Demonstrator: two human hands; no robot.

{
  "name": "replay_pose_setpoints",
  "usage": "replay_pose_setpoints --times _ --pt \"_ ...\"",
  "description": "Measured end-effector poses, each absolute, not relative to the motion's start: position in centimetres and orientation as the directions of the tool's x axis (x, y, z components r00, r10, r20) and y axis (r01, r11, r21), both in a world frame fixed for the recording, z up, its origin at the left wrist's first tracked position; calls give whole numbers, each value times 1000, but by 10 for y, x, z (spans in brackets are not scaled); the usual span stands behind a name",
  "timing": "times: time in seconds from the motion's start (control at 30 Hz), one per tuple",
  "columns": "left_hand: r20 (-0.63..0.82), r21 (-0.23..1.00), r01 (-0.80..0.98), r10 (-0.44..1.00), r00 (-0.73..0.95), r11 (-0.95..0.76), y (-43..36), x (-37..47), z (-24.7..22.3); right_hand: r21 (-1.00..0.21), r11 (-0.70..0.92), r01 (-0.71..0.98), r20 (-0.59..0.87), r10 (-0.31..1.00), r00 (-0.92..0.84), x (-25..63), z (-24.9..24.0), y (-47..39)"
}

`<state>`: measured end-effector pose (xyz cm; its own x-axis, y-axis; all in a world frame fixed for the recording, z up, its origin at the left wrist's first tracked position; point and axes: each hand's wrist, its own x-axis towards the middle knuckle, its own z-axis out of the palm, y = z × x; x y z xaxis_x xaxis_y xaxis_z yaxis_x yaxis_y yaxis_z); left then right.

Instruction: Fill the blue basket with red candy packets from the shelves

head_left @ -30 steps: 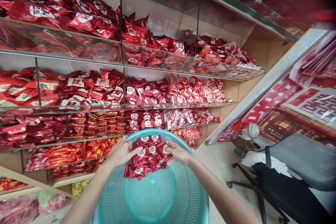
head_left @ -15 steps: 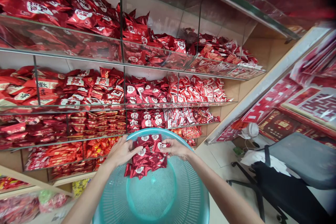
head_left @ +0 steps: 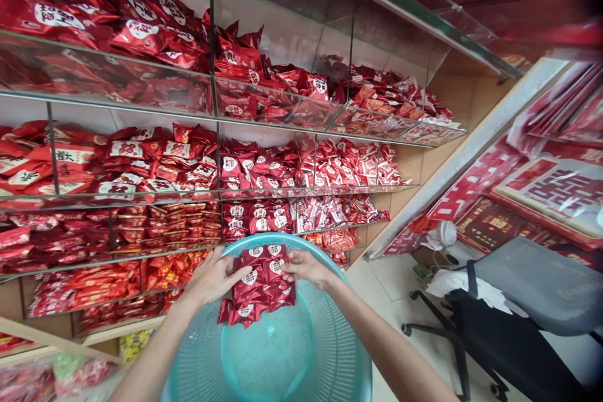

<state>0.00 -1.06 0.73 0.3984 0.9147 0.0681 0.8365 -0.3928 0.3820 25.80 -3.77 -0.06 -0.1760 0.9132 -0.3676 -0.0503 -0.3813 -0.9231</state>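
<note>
A teal perforated plastic basket (head_left: 335, 333) sits in front of me against the shelves. A cluster of small dark-red snack packets (head_left: 254, 292) with white round labels is at its far side, inside the rim. My left hand (head_left: 210, 279) lies across the left of the rim, closed on the cluster's left edge with its thumb over the packets. Its other fingers are partly hidden. On the right, my right hand (head_left: 307, 269) is closed, thumb and fingertips on the edge of an upper packet.
Glass-fronted shelves (head_left: 264, 119) full of red packets rise behind the basket. A grey office chair (head_left: 532, 282) with a white cloth (head_left: 475, 289) stands to the right on the tiled floor (head_left: 391, 301). Bagged goods (head_left: 80, 374) lie at lower left.
The view has shifted slightly. A packet by my right hand, tilted up before, now lies flatter on the cluster. Both hands stay at the cluster's sides.
</note>
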Motion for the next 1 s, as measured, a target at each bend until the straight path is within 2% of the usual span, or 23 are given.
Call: replay_pose_setpoints --times 0.2,0.33,0.7,0.77,0.83,0.93,1.0 --pt "81 380 831 909 408 -407 -11 -1 8 -933 -342 -115 -325 934 -146 254 -1 -41" --pt "69 393 832 915 397 -391 -13 1 12 -936 -339 -91 -329 938 -112 248 -10 -39" --pt "89 412 824 918 387 -388 -13 0 13 -930 -243 277 -257 966 -12 252 -14 -45" --pt "92 415 822 917 389 -390 -12 0 12 -901 -185 393 -184 982 43 259 -11 -45" --pt "83 422 821 919 386 -384 -11 -1 12 -820 -93 565 -15 990 141 266 -3 -42" --pt "71 436 823 926 372 -364 -11 0 13 -596 -4 803 302 925 229 276 16 -32" --pt "75 446 823 931 358 -352 -12 1 14 -463 -59 884 366 896 252 280 25 -23"
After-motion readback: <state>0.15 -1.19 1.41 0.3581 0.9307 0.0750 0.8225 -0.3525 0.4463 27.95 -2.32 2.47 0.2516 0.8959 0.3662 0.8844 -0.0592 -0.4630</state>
